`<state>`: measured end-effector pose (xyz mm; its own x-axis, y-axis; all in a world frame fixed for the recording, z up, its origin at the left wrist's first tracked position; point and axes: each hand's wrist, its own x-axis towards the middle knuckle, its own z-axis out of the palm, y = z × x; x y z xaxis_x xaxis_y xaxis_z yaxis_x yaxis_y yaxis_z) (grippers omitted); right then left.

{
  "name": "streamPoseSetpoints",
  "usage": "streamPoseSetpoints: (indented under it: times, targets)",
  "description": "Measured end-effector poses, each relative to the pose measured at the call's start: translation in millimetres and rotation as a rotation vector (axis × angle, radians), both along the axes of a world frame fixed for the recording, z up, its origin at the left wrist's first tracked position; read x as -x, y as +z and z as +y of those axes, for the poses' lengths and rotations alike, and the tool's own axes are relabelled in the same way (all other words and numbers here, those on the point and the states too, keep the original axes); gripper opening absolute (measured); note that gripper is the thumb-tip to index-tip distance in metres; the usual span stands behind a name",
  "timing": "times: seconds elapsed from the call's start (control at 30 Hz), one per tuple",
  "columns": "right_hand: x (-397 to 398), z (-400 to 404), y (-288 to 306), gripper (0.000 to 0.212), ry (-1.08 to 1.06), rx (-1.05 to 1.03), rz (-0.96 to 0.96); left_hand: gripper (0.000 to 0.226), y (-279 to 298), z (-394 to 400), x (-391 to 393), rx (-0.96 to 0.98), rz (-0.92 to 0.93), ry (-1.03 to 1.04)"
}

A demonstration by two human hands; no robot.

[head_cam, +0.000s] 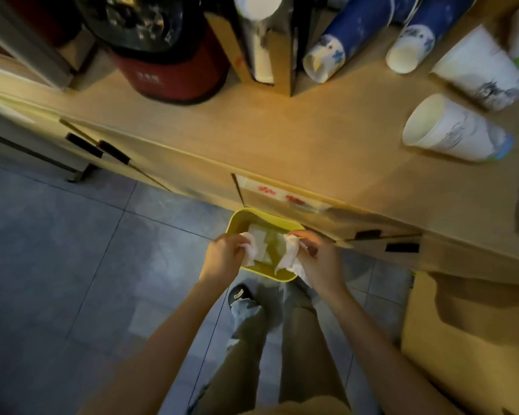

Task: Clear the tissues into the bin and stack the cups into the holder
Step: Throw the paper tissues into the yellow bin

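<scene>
Fingers of the left hand are curled tight around a crumpled tissue; the right hand likewise grips a larger wad. Both hang directly over the open yellow bin on the floor at the frame's centre, so release means simply opening the hands, the drop being straight down. Paper already lies inside. Loose cups lie tipped on the counter at upper right, nearer the right hand.
</scene>
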<state>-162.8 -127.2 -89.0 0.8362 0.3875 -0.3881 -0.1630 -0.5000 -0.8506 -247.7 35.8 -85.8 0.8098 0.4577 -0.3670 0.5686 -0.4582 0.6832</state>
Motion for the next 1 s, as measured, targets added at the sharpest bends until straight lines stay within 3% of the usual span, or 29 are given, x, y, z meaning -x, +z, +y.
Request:
streamPoseSetpoints:
  times: [0.27,0.63,0.8,0.9,1.0]
  targets:
    - [5,5,-121,0.025,0.017,0.25,0.05,0.036,-105,-7,20,0.082,0.356,-0.027]
    - [0,11,-327,0.029,0.26,0.435,0.228,0.041,-294,-10,-15,0.126,0.466,-0.083]
    - [2,13,-376,0.027,0.401,0.471,0.307,0.047,-348,-8,-23,0.134,0.588,-0.134]
    - [-2,17,-390,0.038,0.475,0.481,0.375,0.047,-367,-10,-24,0.17,0.674,-0.221]
    - [-8,17,-388,0.037,0.439,0.498,0.379,0.053,-368,-11,-21,0.222,0.712,-0.234]
